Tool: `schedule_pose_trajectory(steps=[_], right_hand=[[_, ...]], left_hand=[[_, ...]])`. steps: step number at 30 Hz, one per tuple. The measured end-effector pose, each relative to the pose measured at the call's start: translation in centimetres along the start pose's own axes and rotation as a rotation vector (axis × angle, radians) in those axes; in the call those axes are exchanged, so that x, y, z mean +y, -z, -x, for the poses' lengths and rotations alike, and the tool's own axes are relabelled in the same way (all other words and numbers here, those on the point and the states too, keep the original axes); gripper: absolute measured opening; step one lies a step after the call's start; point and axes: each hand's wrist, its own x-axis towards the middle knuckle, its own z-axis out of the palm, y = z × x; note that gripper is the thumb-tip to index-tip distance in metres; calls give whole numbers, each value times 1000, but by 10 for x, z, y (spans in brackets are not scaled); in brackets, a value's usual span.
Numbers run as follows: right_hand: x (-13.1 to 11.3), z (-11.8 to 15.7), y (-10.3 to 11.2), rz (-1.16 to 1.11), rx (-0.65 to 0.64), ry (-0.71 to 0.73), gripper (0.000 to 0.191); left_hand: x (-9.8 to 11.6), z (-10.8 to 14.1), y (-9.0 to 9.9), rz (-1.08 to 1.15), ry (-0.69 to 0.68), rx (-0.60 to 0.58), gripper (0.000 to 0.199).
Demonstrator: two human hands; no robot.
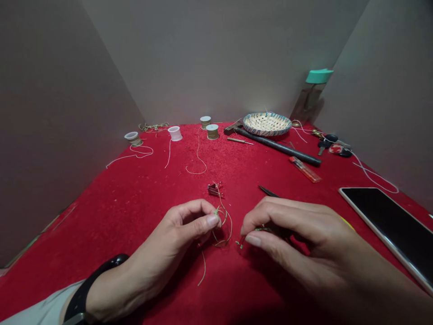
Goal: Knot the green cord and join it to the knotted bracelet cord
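Thin pale green cord [231, 224] loops out from my left hand [189, 230], whose thumb and forefinger pinch a small green knotted part of it. One loose end hangs below those fingers. My right hand [287, 234] is closed, thumb against forefinger, with a small knotted piece of cord [239, 245] poking out at the fingertips; the rest of what it holds is hidden. A black binder clip [214, 189] lies just beyond my left hand, touched by the cord. Dark pointed blades [268, 191] show behind my right hand.
Thread spools [212, 132] stand at the back of the red cloth [135, 216]. A woven basket [267, 123], hammer [280, 146], orange packet [304, 169], keys [327, 141] and bottle [313, 92] are at the back right. A phone [392, 225] lies at the right.
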Motion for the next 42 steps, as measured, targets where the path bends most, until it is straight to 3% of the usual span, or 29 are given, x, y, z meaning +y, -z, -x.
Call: schedule_pose_trajectory(steps=[6, 10, 15, 20, 24, 27, 33, 42], right_hand=[[-1, 0, -3, -439, -70, -348, 16], [-1, -5, -6, -654, -36, -410, 10], [-2, -9, -7, -582, -13, -367, 15], [-2, -10, -11, -511, 114, -317, 14], [-2, -8, -13, -526, 82, -359, 9], [-1, -5, -13, -508, 64, -338, 17], [1, -2, -16, -81, 140, -136, 25], [6, -2, -21, -8, 15, -38, 26]], left_hand=[[-3, -1, 0, 6, 52, -25, 20], [-5, -4, -2, 29, 78, -40, 18], [-8, -5, -5, 76, 87, -94, 16], [-11, -2, -4, 91, 105, -144, 20], [-11, 0, -5, 82, 104, -148, 21], [-10, 1, -6, 81, 103, -151, 21], [-8, 3, -9, 58, 106, -157, 21], [-8, 5, -10, 35, 87, -151, 24]])
